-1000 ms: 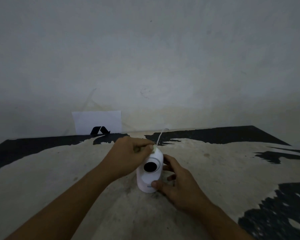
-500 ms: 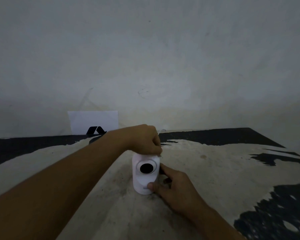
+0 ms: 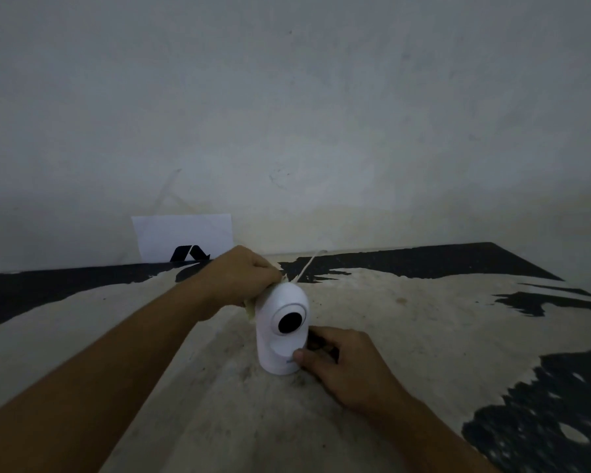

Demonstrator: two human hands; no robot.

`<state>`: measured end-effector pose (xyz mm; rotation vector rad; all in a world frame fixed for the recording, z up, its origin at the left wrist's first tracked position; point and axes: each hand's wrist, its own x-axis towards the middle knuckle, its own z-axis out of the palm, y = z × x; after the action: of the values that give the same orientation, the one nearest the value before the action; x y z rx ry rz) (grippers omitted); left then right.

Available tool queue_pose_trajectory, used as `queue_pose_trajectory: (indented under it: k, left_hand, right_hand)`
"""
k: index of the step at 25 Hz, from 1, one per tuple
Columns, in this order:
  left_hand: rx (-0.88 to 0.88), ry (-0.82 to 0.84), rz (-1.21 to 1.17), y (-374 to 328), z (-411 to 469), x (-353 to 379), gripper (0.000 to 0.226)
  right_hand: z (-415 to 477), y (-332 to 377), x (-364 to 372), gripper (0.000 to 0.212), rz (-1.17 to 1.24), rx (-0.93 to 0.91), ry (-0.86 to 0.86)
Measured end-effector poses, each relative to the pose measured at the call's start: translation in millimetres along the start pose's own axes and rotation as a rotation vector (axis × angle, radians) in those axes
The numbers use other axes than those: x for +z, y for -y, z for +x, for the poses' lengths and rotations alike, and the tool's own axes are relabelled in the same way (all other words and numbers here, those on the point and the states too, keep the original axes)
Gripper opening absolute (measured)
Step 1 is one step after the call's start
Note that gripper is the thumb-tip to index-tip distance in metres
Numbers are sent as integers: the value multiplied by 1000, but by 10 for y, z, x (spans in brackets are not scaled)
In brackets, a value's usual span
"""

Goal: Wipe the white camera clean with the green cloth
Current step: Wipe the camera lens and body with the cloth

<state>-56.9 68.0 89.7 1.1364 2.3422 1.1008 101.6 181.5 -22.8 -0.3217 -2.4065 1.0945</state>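
Wiping mid-task: left hand (image 3: 243, 278) fisted tight on green cloth (image 3: 251, 307), rubbing upper-left of white camera (image 3: 282, 331) standing on table (image 3: 423, 336). Right hand (image 3: 343, 365) pinching cam base. Front w/ lens apparently still remaining.

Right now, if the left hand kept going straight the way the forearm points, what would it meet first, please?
The left hand, closed on the cloth, already presses against the upper left of the camera, so that comes first. Beyond it lie the thin cord and the wall; depth there is unclear.
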Motion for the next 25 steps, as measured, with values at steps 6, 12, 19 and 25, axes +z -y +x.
queue_pose_trajectory:
  k: [6,12,19,25]
  left_hand:
    - [90,-236,-284,280,-333,290,15]
    - [105,-369,-257,456,-613,495,21]
    - [211,-515,-180,466,-722,616,20]
    - [185,-539,-197,519,-734,686,21]
  right_hand:
    - [6,21,-49,47,-11,72,-15]
    - [5,127,-32,87,-11,28,2]
    - [-20,100,-17,81,-93,21,-43]
    - [-18,70,1,80,-100,28,-40]
